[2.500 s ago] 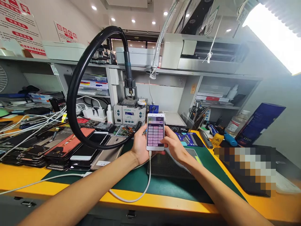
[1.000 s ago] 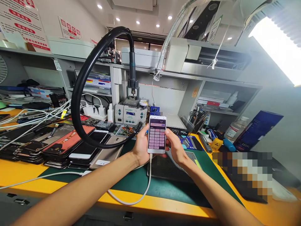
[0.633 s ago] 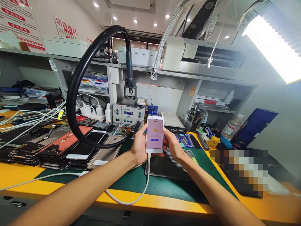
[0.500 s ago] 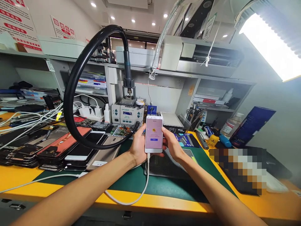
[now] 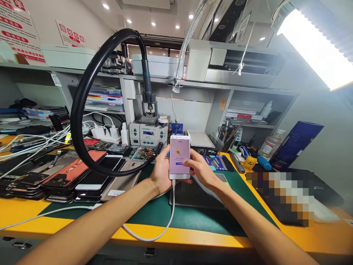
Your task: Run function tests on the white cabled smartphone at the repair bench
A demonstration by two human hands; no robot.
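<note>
A white smartphone is held upright over the bench, its lit pinkish screen showing a yellow icon and a blue button. My left hand is wrapped round its left side and back, with fingertips showing past the lower right edge. My right hand is closed at the right edge, its thumb over the screen at the blue button; whether the thumb presses is unclear. A white charging cable is plugged into the phone's bottom and loops down over the bench edge. Beneath lies a dark perforated plate.
Stacked phones and phone parts lie at left. A black hose arches to a rework station. At right stand a clear bottle, a yellow bottle and a blue box. A green mat covers the bench front.
My right thumb has moved from the phone's right edge inward over the blue button. My left hand keeps its hold. The view has shifted slightly.
</note>
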